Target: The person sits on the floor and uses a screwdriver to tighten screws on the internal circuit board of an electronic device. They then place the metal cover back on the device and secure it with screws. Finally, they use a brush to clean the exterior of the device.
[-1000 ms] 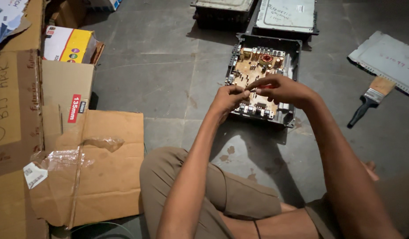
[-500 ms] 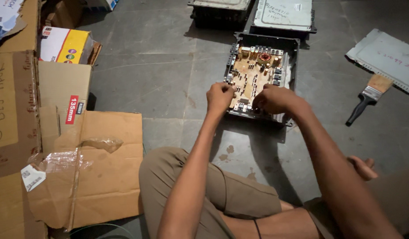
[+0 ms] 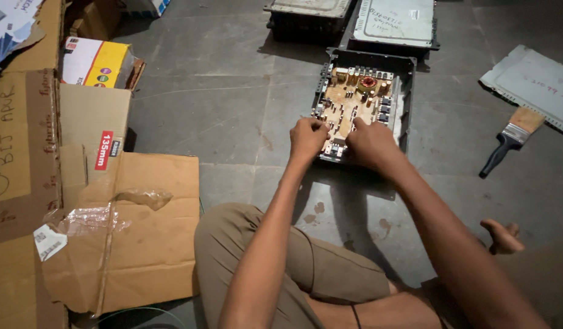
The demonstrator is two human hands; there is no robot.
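Sitting on the floor, legs folded, both arms stretched out to reach. Left hand (image 3: 307,137) curled shut on the near left edge of the circuit board (image 3: 353,109), right hand (image 3: 371,143) pressed on the near right edge, fingers bent, maybe pinching it; hard to tell from here. Board lying flat inside the open black metal case (image 3: 408,97), on the floor straight ahead, so both hands can get at it. Flat cardboard (image 3: 141,244) on the left. Paintbrush (image 3: 512,141) off to the right. Two closed cases (image 3: 354,24) further back.
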